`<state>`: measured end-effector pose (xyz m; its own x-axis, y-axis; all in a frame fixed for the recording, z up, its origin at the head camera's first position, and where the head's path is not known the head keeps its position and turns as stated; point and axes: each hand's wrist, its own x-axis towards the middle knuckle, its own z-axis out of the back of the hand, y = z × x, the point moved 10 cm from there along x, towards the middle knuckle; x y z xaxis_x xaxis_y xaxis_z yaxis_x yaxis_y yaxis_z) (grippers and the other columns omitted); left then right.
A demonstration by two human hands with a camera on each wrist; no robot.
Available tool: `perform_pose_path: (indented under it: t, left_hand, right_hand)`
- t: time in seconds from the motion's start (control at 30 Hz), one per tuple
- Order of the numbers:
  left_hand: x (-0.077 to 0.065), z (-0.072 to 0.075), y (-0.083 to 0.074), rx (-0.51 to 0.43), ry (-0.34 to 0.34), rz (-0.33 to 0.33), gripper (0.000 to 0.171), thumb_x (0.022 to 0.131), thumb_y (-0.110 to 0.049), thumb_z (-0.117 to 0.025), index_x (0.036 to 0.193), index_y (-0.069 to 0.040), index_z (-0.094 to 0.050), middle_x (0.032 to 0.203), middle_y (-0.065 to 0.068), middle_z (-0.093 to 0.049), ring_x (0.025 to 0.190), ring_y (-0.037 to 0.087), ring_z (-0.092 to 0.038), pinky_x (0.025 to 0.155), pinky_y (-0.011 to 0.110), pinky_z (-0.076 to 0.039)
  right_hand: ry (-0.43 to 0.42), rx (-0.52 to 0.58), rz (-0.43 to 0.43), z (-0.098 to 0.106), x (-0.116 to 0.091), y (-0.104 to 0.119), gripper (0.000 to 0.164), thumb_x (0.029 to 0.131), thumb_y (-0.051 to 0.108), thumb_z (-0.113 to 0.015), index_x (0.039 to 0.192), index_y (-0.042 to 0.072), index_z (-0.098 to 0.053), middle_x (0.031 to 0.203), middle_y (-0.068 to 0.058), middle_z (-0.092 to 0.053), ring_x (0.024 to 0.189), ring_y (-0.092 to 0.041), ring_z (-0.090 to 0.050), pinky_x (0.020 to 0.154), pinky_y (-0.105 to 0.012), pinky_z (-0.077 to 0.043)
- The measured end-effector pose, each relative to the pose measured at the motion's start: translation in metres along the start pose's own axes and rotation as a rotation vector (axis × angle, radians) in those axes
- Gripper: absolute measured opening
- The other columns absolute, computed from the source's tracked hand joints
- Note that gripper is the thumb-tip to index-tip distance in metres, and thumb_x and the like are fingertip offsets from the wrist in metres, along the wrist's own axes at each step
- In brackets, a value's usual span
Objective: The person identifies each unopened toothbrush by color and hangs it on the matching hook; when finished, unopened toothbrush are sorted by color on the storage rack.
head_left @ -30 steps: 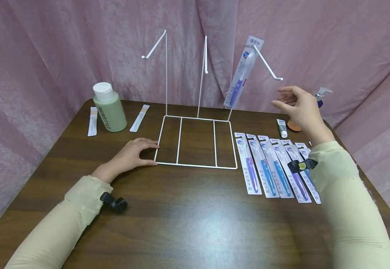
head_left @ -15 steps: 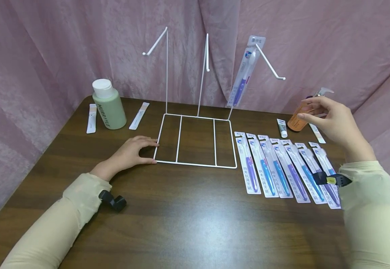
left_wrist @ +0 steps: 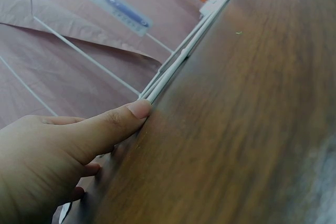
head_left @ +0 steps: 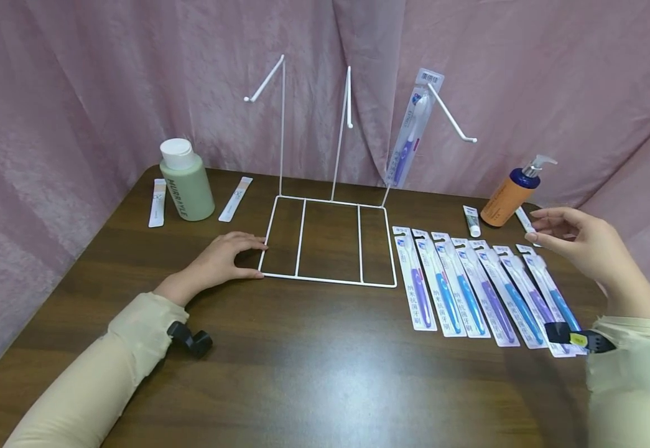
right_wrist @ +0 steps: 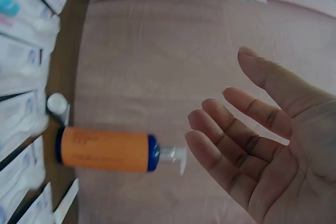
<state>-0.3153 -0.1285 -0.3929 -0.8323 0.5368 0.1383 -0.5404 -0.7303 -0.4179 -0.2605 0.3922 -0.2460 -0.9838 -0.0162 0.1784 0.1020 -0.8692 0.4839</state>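
A white wire display rack (head_left: 329,281) stands on the table, with three upright wires topped by hooks. My left hand (head_left: 213,264) touches the left side of its base, thumb at the front corner and fingers along the side bar. In the left wrist view the thumb (left_wrist: 113,127) presses the wire corner. One packaged toothbrush (head_left: 414,127) with a purple handle hangs from the right hook. My right hand (head_left: 588,246) holds nothing, its fingers loosely bent above the right end of a row of several packaged toothbrushes (head_left: 467,286). Their handles are blue and purple.
An orange pump bottle (head_left: 506,198) with a blue collar stands at the back right, beside a small tube (head_left: 472,221) and a slim white sachet (head_left: 523,218). Back left, a green bottle (head_left: 187,186) stands between two more sachets (head_left: 157,203). A pink curtain (head_left: 134,81) hangs behind.
My right hand has moved right and down, away from the right hook to over the toothbrush row. The hanging toothbrush stays on its hook. My left hand keeps its place on the rack.
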Motion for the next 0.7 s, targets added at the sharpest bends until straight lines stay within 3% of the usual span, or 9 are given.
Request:
perform_pose_path:
  t: [0.3,0.4,0.47,0.53,0.63,0.7]
  left_hand:
    - [0.001,-0.001,0.002,0.003,0.007,0.005,0.061,0.076,-0.041,-0.079,0.128,-0.014,-0.062,0.142,0.006,-0.054,0.134,0.034,-0.043,0.109,0.061,-0.029]
    - [0.002,-0.002,0.002,-0.001,0.003,-0.001,0.061,0.076,-0.041,-0.079,0.128,-0.014,-0.062,0.142,0.006,-0.054,0.134,0.034,-0.043,0.109,0.061,-0.029]
    - [0.002,-0.002,0.002,-0.002,-0.001,-0.005,0.061,0.076,-0.041,-0.079,0.128,-0.014,-0.063,0.141,0.006,-0.055,0.133,0.034,-0.043,0.109,0.061,-0.029]
    - [0.002,-0.001,0.002,0.003,-0.006,-0.006,0.060,0.076,-0.041,-0.079,0.127,-0.014,-0.063,0.141,0.006,-0.055,0.133,0.034,-0.044,0.109,0.061,-0.030]
    - [0.001,-0.001,0.003,0.006,-0.007,-0.006,0.060,0.076,-0.042,-0.079,0.127,-0.015,-0.063,0.141,0.006,-0.055,0.133,0.035,-0.044,0.108,0.061,-0.030]
    - [0.000,-0.001,0.004,0.003,-0.002,0.001,0.061,0.076,-0.042,-0.079,0.127,-0.015,-0.063,0.141,0.006,-0.055,0.133,0.035,-0.044,0.108,0.061,-0.030]
  right_hand:
    - [0.052,-0.004,-0.035,-0.009,-0.022,-0.047,0.048,0.091,0.025,-0.066,0.126,-0.005,-0.052,0.080,0.039,-0.052,0.067,0.014,-0.056,0.057,-0.007,-0.043]
    - [0.089,-0.031,-0.061,-0.015,-0.028,-0.066,0.049,0.094,0.026,-0.063,0.127,-0.008,-0.050,0.084,0.016,-0.068,0.063,0.009,-0.059,0.056,-0.008,-0.043]
    - [0.109,-0.050,-0.069,-0.019,-0.032,-0.077,0.049,0.095,0.025,-0.061,0.127,-0.010,-0.050,0.086,0.003,-0.071,0.061,0.008,-0.060,0.055,-0.009,-0.044]
    - [0.122,-0.046,-0.068,-0.022,-0.035,-0.087,0.049,0.095,0.024,-0.061,0.127,-0.012,-0.049,0.085,0.004,-0.071,0.063,0.008,-0.059,0.055,-0.011,-0.046]
    - [0.132,0.001,-0.068,-0.026,-0.037,-0.102,0.049,0.095,0.021,-0.061,0.127,-0.013,-0.048,0.081,0.030,-0.058,0.065,0.009,-0.059,0.056,-0.014,-0.050]
    - [0.143,0.030,-0.076,-0.030,-0.038,-0.113,0.050,0.095,0.021,-0.062,0.127,-0.014,-0.047,0.081,0.037,-0.051,0.067,0.008,-0.060,0.057,-0.015,-0.052]
